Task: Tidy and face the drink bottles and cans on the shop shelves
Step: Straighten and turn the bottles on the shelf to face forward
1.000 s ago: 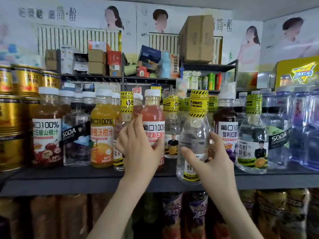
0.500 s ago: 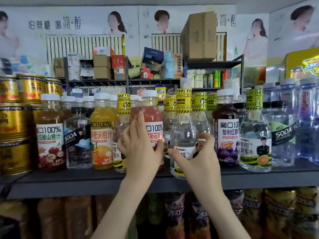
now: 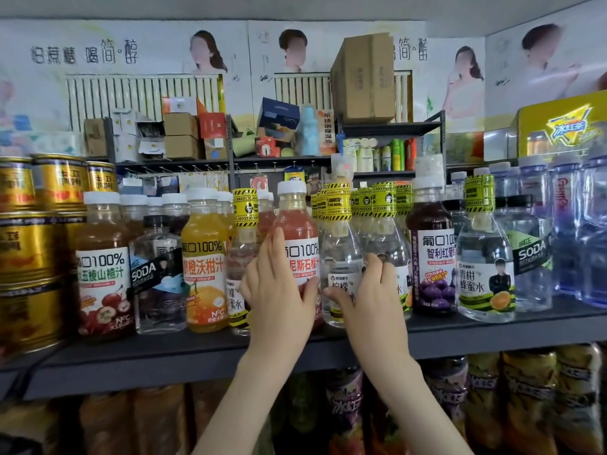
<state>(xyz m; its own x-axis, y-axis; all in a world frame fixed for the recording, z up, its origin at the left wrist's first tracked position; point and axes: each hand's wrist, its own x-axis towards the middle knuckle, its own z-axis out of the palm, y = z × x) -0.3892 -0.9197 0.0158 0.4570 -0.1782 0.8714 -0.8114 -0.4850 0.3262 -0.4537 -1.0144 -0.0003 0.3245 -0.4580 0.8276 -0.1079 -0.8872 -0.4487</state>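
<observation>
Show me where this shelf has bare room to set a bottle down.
Only the front strip of the shelf is bare: before the soda bottle and orange juice bottle at left, and before the grape juice bottle at right. Behind it bottles stand packed side by side, with no gap for a hand.

At the frame's centre, the left hand [image 3: 279, 297] gripped a red juice bottle [image 3: 297, 231]. The right hand [image 3: 371, 290] gripped a clear yellow-banded bottle [image 3: 338, 254] just beside it. Both stood upright on the dark shelf [image 3: 164, 359], with gold cans [image 3: 29, 257] stacked far left.
</observation>
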